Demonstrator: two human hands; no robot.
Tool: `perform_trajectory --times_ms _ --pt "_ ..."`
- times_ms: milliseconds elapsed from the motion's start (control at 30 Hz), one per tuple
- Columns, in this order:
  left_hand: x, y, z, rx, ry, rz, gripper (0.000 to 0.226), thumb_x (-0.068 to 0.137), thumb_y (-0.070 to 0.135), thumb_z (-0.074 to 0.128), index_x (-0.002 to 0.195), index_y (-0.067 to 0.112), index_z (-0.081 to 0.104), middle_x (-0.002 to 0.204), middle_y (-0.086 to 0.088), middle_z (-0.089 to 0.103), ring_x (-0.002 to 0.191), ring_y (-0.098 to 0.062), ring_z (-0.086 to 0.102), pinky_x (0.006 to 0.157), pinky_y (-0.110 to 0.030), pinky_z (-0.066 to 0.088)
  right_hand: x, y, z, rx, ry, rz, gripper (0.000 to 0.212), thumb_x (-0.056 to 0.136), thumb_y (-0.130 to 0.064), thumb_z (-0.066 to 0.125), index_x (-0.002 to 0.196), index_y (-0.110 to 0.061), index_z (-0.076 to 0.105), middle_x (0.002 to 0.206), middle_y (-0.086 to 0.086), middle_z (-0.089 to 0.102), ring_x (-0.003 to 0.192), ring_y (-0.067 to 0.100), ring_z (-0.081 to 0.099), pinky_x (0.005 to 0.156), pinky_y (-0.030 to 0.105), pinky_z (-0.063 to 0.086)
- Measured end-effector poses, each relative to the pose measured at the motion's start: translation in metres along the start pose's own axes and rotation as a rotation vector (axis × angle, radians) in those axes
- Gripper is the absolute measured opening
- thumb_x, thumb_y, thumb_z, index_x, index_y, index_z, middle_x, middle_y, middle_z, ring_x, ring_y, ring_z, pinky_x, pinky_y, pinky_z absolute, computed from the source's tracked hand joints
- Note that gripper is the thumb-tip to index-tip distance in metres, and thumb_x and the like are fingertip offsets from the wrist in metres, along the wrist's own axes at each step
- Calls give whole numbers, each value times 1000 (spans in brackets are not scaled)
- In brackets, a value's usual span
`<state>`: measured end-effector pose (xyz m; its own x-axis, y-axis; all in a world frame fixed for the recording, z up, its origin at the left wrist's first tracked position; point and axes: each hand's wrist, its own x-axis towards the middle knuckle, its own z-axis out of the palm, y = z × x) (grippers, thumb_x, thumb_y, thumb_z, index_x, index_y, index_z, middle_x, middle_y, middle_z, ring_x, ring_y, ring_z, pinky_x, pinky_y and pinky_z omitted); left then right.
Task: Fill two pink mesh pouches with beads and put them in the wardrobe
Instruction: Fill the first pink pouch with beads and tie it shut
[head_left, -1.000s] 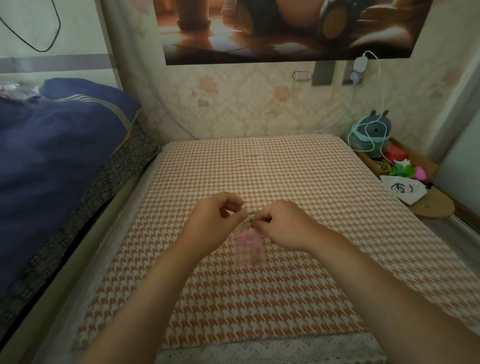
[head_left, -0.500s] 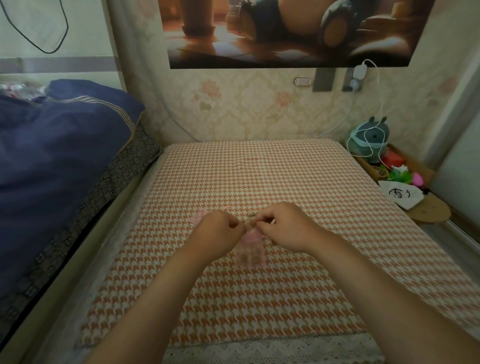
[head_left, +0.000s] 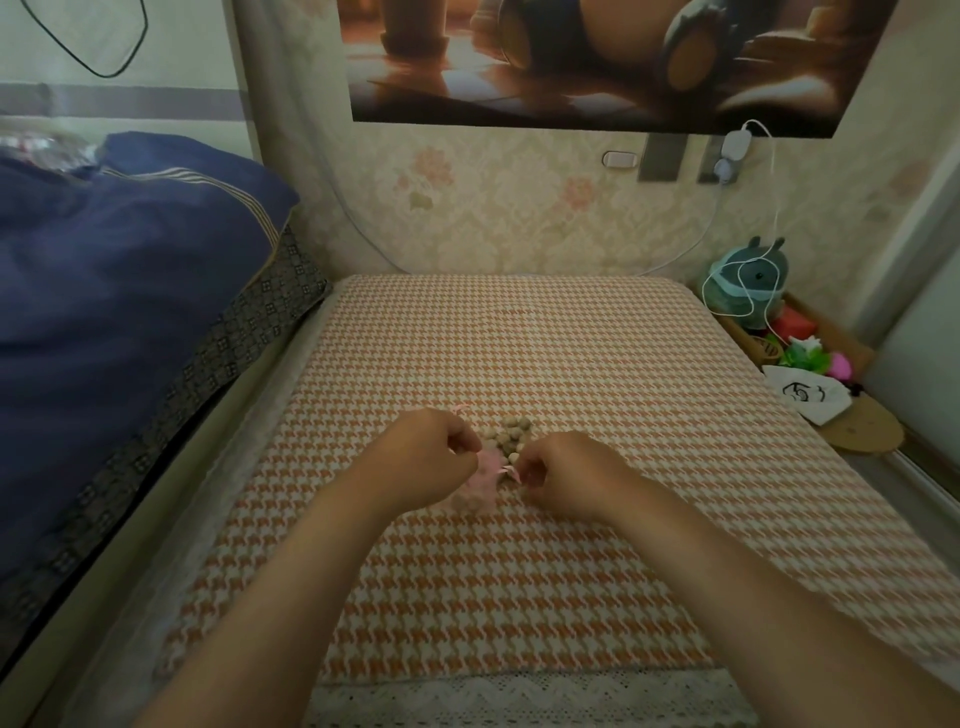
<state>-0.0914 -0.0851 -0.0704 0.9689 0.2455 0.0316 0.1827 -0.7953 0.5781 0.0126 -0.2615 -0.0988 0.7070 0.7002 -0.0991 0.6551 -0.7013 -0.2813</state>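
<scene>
Pink mesh pouch (head_left: 480, 480) between left hand (head_left: 421, 457) and right hand (head_left: 566, 473).

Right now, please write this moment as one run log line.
stage: pouch handling | left hand: shut on pink mesh pouch | right hand: shut on pouch ribbon | beads: piled on cloth

Beads (head_left: 508, 435) behind pouch (head_left: 480, 480), between hands.

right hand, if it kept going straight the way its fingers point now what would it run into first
The right hand points left, toward the other hand. First in that line is the pink mesh pouch whose ribbon it seems to pinch, then the left hand. The beads lie just beyond, probably off that line.
</scene>
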Motion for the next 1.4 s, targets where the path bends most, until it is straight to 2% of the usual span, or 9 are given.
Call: perform_trajectory --times_ms 133,333,467,567,733,933,1133,1267,1400 --pt "1 -1 1 -8 -7 33 21 95 22 57 109 24 72 105 10 66 83 -1 59 66 -13 43 3 -3 8 -71 10 -3 5 93 -28 66 94 -28 71 85 -8 67 81 19 65 63 28 48" --pt "2 -4 2 -62 -16 24 20 95 22 56 107 24 72 99 12 67 78 -3 63 65 -17 50 5 4 -10 214 124 35 12 92 -31 73 101 -26 78 96 -11 73 84 6 67 83 36 58" --pt "4 0 7 -71 -8 46 19 95 22 56 103 26 73 84 18 63 74 0 62 58 -13 42 -6 -1 -28 440 284 -22 15 91 -31 76 106 -31 76 95 -14 71 62 -13 59 67 18 48" --pt "3 6 10 -75 -20 75 21 95 22 56 106 25 73 87 17 64 77 1 61 64 -14 46 -13 -8 -33 497 329 -83 13 90 -29 77 102 -32 76 92 -16 73 57 -6 60 62 18 49" --pt "1 11 13 -93 -34 70 19 96 24 55 100 21 73 84 3 72 75 -16 67 69 -36 57 -12 -15 -27 355 243 -150 14 90 -37 76 103 -33 78 96 -18 70 73 -11 58 69 15 45" --pt "3 3 9 -53 -15 18 22 95 22 56 110 24 72 93 14 68 77 1 62 64 -15 48 -4 -5 -25 385 256 -99 16 95 -32 71 110 -30 76 104 -16 68 69 -19 55 66 11 40" --pt "5 -3 6 1 12 7 23 95 20 56 112 22 72 102 11 66 83 1 58 64 -10 41 4 15 -11 227 194 31 12 94 -26 70 101 -33 77 104 -16 71 94 5 65 87 33 57" --pt "7 -5 9 2 -3 9 26 95 22 56 117 22 70 116 9 67 85 1 57 66 -8 39 9 14 2 111 100 60 11 91 -32 72 84 -40 69 92 -16 69 86 10 65 77 32 56" --pt "7 -6 10 -18 -11 -11 27 95 24 57 119 24 68 121 10 64 80 0 56 65 -13 41 14 9 12 0 120 43 4 88 -35 70 89 -33 73 86 -11 70 81 13 64 62 27 47"
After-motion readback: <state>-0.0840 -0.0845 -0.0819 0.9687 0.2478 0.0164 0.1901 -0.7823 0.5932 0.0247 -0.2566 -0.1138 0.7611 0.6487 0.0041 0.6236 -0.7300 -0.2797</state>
